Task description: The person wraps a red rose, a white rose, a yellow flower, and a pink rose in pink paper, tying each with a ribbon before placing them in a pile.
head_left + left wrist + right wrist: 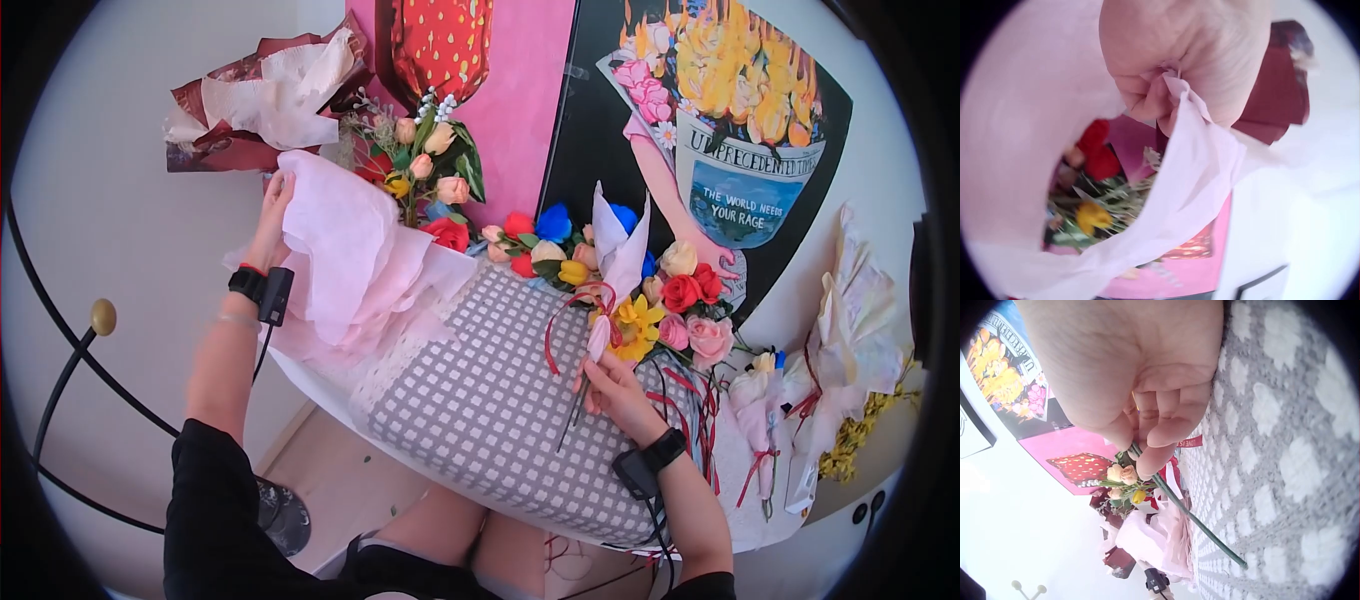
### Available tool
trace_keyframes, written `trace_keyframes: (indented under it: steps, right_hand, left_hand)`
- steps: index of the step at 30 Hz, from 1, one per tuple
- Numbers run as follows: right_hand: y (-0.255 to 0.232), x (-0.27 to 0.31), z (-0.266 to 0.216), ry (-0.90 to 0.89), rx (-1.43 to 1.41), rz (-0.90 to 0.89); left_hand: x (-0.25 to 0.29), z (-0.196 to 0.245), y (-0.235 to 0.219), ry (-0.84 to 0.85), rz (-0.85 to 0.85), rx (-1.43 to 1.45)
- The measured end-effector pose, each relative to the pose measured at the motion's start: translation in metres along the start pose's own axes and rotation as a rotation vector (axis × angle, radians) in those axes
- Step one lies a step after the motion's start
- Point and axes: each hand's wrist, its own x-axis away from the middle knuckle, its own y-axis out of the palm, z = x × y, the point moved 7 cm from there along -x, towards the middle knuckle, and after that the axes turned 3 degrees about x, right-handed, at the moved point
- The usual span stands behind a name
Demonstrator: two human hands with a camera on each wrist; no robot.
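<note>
My left hand (268, 222) pinches the upper edge of a pale pink sheet of tissue paper (340, 225), lifted above a pile of similar pink sheets (400, 300). In the left wrist view the paper (1194, 169) folds between thumb and curled fingers. Over the checked cloth, my right hand (620, 395) pinches a thin stem just below a small flower bundle in pale paper (622, 240), tied with a red ribbon (552, 335). The green stem (1200, 526) slants down past the fingertips in the right wrist view. The bundle's upper part is hidden there.
Artificial flowers (690, 295) line the back of the grey-and-white checked cloth (480, 380), with more roses (425, 165) behind the tissue. Dark red wrapping paper (215, 120) lies at back left. Red ribbons (705, 420) and small wrapped bundles (760, 420) are on the right. Painted panels (525, 100) stand behind.
</note>
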Motion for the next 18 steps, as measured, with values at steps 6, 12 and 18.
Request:
trace_keyframes:
  steps: [6,12,18]
  right_hand:
    - [0.001,-0.001,0.001,-0.005,-0.014,-0.019]
    - [0.001,-0.001,0.003,-0.014,-0.006,-0.029]
    - [0.001,-0.002,0.004,-0.009,-0.006,-0.03]
  left_hand:
    - [-0.03,-0.037,-0.045,0.161,-0.105,-0.82]
    - [0.016,0.015,0.001,0.571,0.376,-1.665]
    - [0.077,-0.03,0.08,0.608,-0.657,-1.733]
